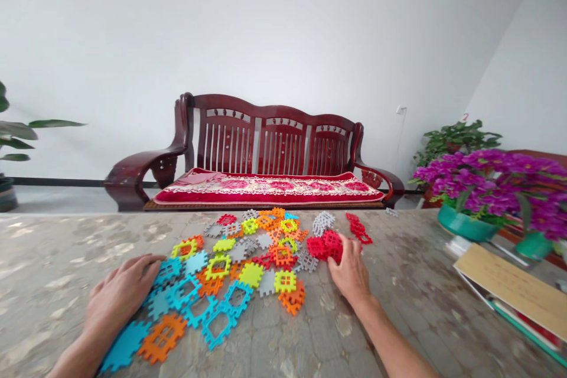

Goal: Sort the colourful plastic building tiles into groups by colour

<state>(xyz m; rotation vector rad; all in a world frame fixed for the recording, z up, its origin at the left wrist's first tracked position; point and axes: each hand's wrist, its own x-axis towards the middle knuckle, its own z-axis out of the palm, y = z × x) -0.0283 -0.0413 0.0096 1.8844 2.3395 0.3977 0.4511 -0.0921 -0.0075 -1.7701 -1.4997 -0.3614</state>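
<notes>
A loose pile of flat plastic interlocking tiles with toothed edges lies on the table in blue, orange, lime, grey and red. My right hand (351, 269) is at the pile's right side, thumb and fingers closed around the edge of a red interlocking tile (332, 244). Other red and grey tiles (323, 222) lie close by. My left hand (121, 292) rests at the left edge, its fingers stretched out against a blue windowed tile (168, 271). Beside my left wrist are a solid blue tile (126, 345) and an orange window tile (163, 338).
The patterned table (328, 336) spans the foreground. At right stand purple flowers (482, 180) in teal pots, near a stack of books or folders (518, 289). A dark red wooden bench (281, 142) with a red cushion stands behind the table. A leafy plant (18, 136) is at far left.
</notes>
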